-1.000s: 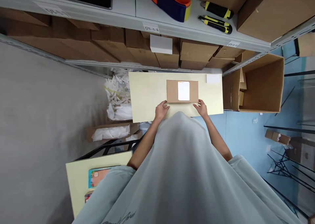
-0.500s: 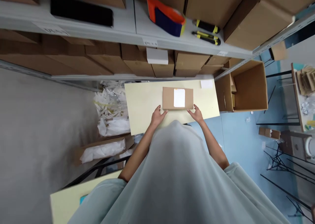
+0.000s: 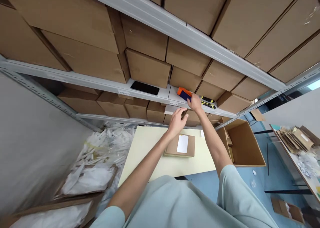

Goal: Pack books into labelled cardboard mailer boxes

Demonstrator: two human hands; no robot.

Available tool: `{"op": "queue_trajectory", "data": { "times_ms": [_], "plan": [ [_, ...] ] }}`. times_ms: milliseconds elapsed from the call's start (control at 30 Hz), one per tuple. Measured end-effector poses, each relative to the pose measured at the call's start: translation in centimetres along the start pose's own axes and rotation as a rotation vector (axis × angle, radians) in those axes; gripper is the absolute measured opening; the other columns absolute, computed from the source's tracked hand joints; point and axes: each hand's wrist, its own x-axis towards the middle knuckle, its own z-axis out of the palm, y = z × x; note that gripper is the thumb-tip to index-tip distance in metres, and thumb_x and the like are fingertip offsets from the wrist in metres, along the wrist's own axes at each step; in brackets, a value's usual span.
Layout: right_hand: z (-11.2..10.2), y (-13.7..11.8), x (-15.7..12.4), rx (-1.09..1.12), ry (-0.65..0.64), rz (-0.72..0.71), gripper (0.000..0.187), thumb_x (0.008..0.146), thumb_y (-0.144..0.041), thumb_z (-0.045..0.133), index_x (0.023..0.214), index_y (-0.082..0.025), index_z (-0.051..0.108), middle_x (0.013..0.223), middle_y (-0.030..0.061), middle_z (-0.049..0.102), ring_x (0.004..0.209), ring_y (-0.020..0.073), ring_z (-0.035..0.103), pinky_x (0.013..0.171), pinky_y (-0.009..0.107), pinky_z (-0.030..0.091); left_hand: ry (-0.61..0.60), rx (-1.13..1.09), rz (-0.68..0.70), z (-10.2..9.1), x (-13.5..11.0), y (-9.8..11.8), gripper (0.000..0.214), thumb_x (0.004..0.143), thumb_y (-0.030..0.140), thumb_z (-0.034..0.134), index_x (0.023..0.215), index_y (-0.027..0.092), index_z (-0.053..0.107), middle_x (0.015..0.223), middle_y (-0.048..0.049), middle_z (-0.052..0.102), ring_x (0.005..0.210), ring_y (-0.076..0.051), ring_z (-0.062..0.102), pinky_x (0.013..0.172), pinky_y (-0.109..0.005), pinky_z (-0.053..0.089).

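Note:
My right hand (image 3: 195, 103) reaches to the middle shelf, its fingers closed around the near end of an orange and dark-blue tape dispenser (image 3: 183, 93). The dispenser still rests on the shelf. Below and to the left, my left hand (image 3: 177, 123) is raised over the table, empty, with thumb and fingers apart. Under it, a closed brown cardboard box (image 3: 172, 147) with a white label (image 3: 182, 144) lies on the pale yellow table (image 3: 147, 148). Two yellow-and-black box cutters (image 3: 208, 104) lie on the shelf just right of my right hand.
A black phone-like slab (image 3: 145, 87) lies on the metal shelf (image 3: 163, 91), among several cardboard boxes. A large open carton (image 3: 246, 144) stands right of the table. White packing scraps (image 3: 112, 138) fill the floor area on the left.
Both hands have left the sides of the labelled box and risen toward the shelf. My right hand has taken hold of the tape dispenser. The view has tilted up to the shelves.

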Motion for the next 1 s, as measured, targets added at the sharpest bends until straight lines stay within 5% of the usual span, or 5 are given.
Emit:
{"op": "queue_trajectory", "data": {
  "times_ms": [400, 500, 633, 800, 1000],
  "plan": [
    [2.7, 0.9, 1.2, 0.114, -0.020, -0.008, 0.046, 0.115, -0.024, 0.049, 0.157, -0.006, 0.054, 0.157, 0.0294, 0.072, 0.146, 0.0356, 0.070, 0.133, 0.052, 0.046, 0.185, -0.013, -0.185, 0.5, -8.0, -0.1, 0.029, 0.105, 0.028, 0.067, 0.131, 0.022, 0.080, 0.139, -0.0124, 0.083, 0.133, -0.031, 0.079, 0.122, -0.050, 0.062],
    [5.8, 2.8, -4.0, 0.630, 0.073, -0.062, 0.043, 0.115, -0.044, 0.052, 0.146, -0.015, 0.059, 0.147, 0.0222, 0.078, 0.134, 0.0327, 0.074, 0.125, 0.051, 0.056, 0.302, -0.065, -0.266, 2.9, -9.8, -0.5, 0.031, 0.105, 0.029, 0.066, 0.133, 0.022, 0.079, 0.139, -0.0119, 0.082, 0.128, -0.028, 0.080, 0.121, -0.047, 0.063],
    [10.5, 5.9, -16.1, 1.213, -0.191, -0.069, 0.063, 0.105, -0.078, 0.062, 0.134, -0.021, 0.066, 0.138, 0.0153, 0.082, 0.130, 0.0292, 0.077, 0.122, 0.046, 0.061, 0.362, -0.155, -0.407, 8.4, -13.2, -0.9, 0.023, 0.105, 0.031, 0.071, 0.124, 0.020, 0.078, 0.128, -0.0116, 0.085, 0.114, -0.025, 0.084, 0.112, -0.042, 0.067],
    [13.0, 10.3, -28.0, 1.349, -0.450, 0.110, 0.081, 0.096, -0.093, 0.064, 0.136, -0.024, 0.070, 0.140, 0.0139, 0.083, 0.137, 0.0310, 0.077, 0.127, 0.050, 0.060, 0.377, -0.096, -0.605, 16.0, -19.8, -0.5, 0.023, 0.103, 0.041, 0.082, 0.111, 0.021, 0.075, 0.107, -0.0075, 0.085, 0.099, -0.021, 0.082, 0.098, -0.037, 0.069],
    [14.3, 15.2, -32.6, 1.434, -0.665, 0.184, 0.077, 0.095, -0.094, 0.068, 0.127, -0.025, 0.079, 0.128, 0.0104, 0.088, 0.135, 0.0320, 0.079, 0.127, 0.054, 0.060, 0.243, -0.028, -0.625, 19.6, -25.7, 1.6, 0.034, 0.110, 0.057, 0.073, 0.111, 0.024, 0.081, 0.119, -0.0078, 0.084, 0.110, -0.024, 0.080, 0.104, -0.041, 0.067]
  ]
}}
